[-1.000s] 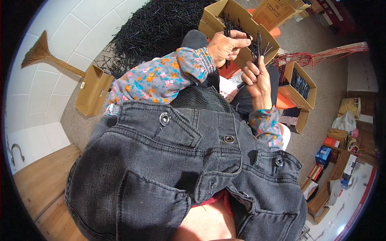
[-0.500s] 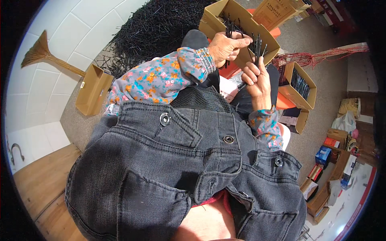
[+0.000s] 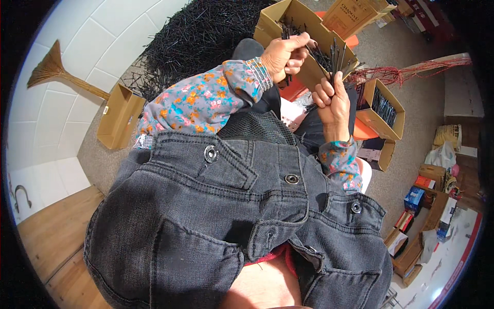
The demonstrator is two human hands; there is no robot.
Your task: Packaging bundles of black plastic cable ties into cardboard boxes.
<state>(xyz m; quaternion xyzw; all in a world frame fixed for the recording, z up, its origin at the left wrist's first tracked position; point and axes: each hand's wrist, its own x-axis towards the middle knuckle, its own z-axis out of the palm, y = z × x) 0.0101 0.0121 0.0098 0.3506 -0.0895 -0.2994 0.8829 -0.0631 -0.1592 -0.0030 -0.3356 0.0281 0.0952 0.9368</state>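
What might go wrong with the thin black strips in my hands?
The fanned bunch of thin black strips in your right hand could slip apart, since the tops splay. Strips slipping from your left hand might mix with those in the open cardboard box.

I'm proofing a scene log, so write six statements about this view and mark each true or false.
1. The left hand and the right hand are both bare. True.
2. The left hand is empty. False: it holds thin black pieces.
3. The right hand grips a bunch of thin black pieces. True.
4. A straw broom and a large dark pile are in view. True.
5. The straw broom is right of both hands. False: it is left of both.
6. The large dark pile is right of the right hand. False: it is left of it.
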